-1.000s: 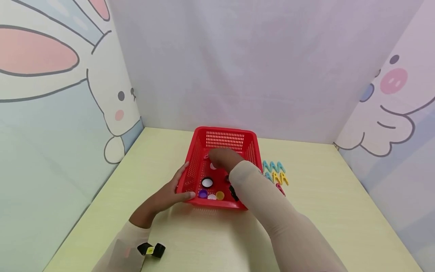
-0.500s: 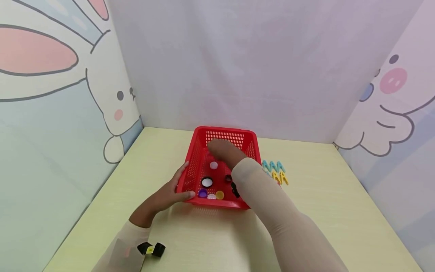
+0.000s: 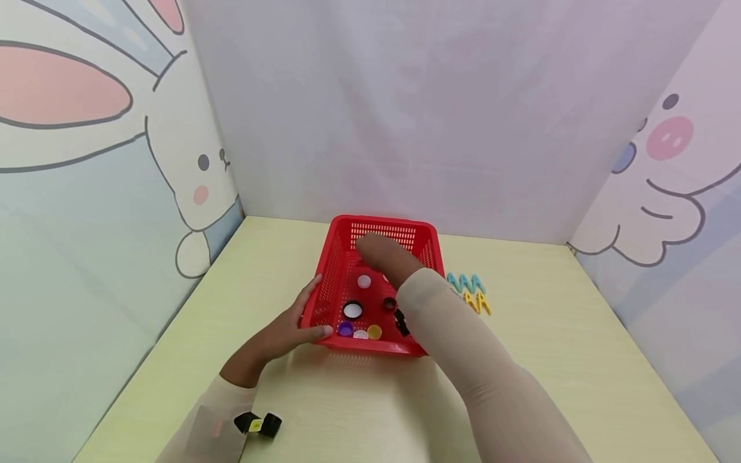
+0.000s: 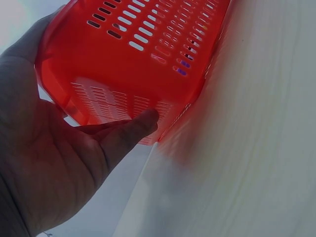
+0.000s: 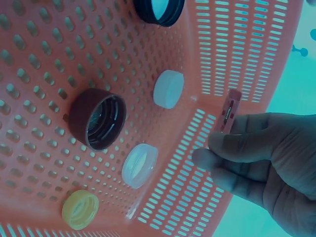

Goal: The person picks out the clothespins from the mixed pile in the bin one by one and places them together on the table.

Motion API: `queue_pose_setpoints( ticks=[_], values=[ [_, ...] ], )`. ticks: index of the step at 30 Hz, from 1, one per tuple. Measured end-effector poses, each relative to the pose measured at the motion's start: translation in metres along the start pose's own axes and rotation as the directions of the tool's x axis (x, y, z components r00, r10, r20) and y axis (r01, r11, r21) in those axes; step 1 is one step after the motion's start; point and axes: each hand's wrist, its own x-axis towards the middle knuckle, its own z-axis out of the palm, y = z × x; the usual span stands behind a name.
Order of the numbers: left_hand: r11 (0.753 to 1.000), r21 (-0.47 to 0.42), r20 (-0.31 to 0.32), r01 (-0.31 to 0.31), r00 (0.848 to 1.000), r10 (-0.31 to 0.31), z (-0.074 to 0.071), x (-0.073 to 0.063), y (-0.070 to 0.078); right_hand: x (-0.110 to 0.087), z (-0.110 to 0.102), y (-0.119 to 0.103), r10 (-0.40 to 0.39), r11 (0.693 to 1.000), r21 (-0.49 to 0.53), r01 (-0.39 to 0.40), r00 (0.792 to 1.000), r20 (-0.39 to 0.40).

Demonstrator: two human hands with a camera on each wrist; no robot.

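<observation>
A red plastic basket point(image 3: 370, 348) with slotted walls stands on the table. My left hand point(image 3: 283, 333) grips its near left corner; in the left wrist view, fingers point(image 4: 131, 131) press the outer wall. Over the basket's far part is my right hand point(image 3: 386, 256). The right wrist view shows thumb and fingers pinching a reddish clothespin point(image 5: 228, 112), raised in front of the basket wall. On the basket floor lie a black-rimmed lid point(image 3: 353, 310), a brown cap point(image 5: 96, 118), a white cap point(image 5: 169, 89), a translucent cap point(image 5: 139, 165) and a yellow cap point(image 5: 80, 210).
Blue clothespins point(image 3: 465, 283) and yellow clothespins point(image 3: 482, 303) lie in rows on the table point(image 3: 550, 334), right of the basket. A purple cap point(image 3: 345, 329) sits at the basket's near end. A pale curtain point(image 3: 393, 116) backs the table, with cartoon-printed panels at both sides.
My right hand has moved up and slightly away from me with the clothespin. The forearm now covers a pink clothespin on the table that showed earlier. My left hand keeps its place.
</observation>
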Motion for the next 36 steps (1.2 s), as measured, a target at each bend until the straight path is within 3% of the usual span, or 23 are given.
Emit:
queue_pose_setpoints(
  ticks=[5, 8, 11, 13, 18, 22, 27, 36],
  values=[
    [1.0, -0.006, -0.001, 0.004, 1.0, -0.004, 0.0, -0.001, 0.0, -0.006, -0.005, 0.001, -0.02, 0.998, 0.052, 0.019, 1.0, 0.016],
    [1.0, -0.011, -0.001, 0.007, 1.0, -0.007, 0.001, -0.001, 0.001, -0.008, -0.008, 0.003, -0.092, 0.995, -0.043, 0.091, 0.996, -0.01],
    [1.0, -0.015, -0.001, 0.007, 1.0, -0.007, 0.001, -0.001, 0.001, -0.01, -0.012, 0.006, -0.174, 0.969, -0.186, 0.163, 0.984, -0.047],
    [1.0, -0.015, -0.001, 0.005, 1.0, -0.005, 0.002, 0.0, 0.0, -0.011, -0.016, 0.008, -0.199, 0.957, -0.229, 0.18, 0.978, -0.06],
    [1.0, -0.01, 0.0, 0.004, 1.0, -0.004, 0.003, 0.001, -0.001, -0.011, -0.026, 0.015, -0.195, 0.96, -0.215, 0.181, 0.98, -0.048],
    [1.0, -0.008, -0.001, 0.007, 1.0, -0.007, 0.003, 0.001, -0.001, -0.012, -0.037, 0.017, -0.205, 0.946, -0.262, 0.189, 0.978, -0.035],
    [1.0, -0.014, 0.003, 0.007, 1.0, -0.007, 0.003, 0.001, -0.001, -0.023, -0.048, 0.019, -0.212, 0.948, -0.247, 0.201, 0.977, -0.019],
    [1.0, -0.009, 0.003, -0.009, 1.0, 0.009, 0.003, 0.001, -0.001, -0.05, -0.055, 0.024, -0.273, 0.949, -0.19, 0.252, 0.958, -0.09]
  ],
)
